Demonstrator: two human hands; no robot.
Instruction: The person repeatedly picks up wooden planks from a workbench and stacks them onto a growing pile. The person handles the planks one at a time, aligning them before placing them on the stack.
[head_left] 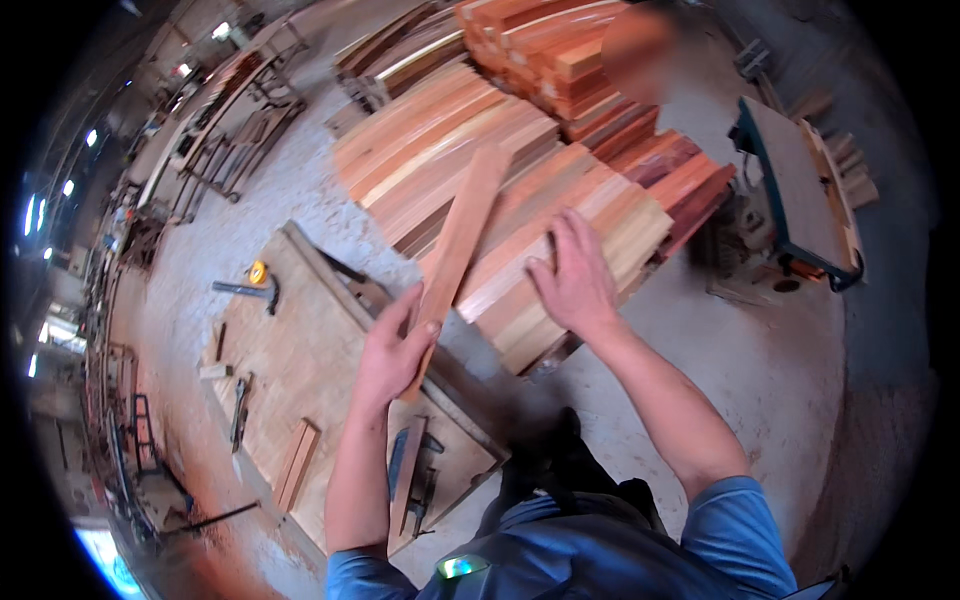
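Note:
My left hand [395, 345] is closed round the near end of a long reddish wooden board [468, 225], thumb on one side and fingers on the other. The board tilts away from me, and its far end lies over a stack of planks [545, 265]. On the right part of that stack rests my right hand [578, 275], fingers spread on the top planks, holding nothing. The planks are laid side by side in pale and reddish tones.
On the wooden workbench [300, 360] at left are a hammer [250, 290], a yellow tape measure [258, 272], pliers-like tools [240, 410], wood strips [296, 465] and clamps [425, 480]. More timber [540, 50] is piled behind. A machine table [800, 190] stands at right.

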